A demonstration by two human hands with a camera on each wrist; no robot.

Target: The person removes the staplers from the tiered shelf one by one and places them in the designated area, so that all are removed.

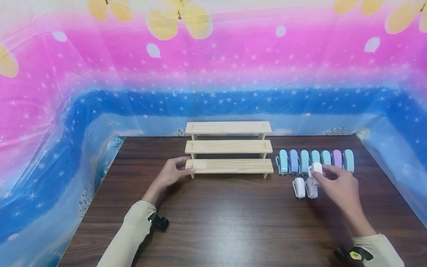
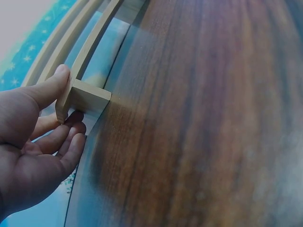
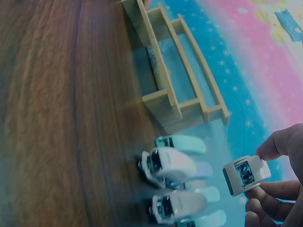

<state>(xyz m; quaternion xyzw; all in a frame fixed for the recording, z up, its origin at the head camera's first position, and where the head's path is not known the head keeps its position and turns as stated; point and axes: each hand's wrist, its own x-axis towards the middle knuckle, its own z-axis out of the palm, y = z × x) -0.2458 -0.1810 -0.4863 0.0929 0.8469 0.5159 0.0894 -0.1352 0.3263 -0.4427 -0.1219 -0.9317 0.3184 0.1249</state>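
Note:
A three-tier wooden display stand [image 1: 229, 146] stands at the back of the table. My left hand [image 1: 171, 172] grips the left end of its lowest shelf [image 2: 90, 52], thumb on top and fingers beneath. On the right, my right hand [image 1: 341, 187] pinches a small white stapler [image 3: 246, 174] between thumb and fingers, raised above the table. Two more staplers stand under it, a white one [image 1: 299, 188] and a greyish-white one [image 1: 311, 188]. Behind them is a row of several coloured staplers [image 1: 304, 162] in teal, blue and purple; the held stapler partly covers one.
The dark wood-grain table [image 1: 230, 218] carries everything. A pink and blue patterned cloth [image 1: 233, 74] hangs behind it and along both sides. The coloured row sits close to the stand's right end.

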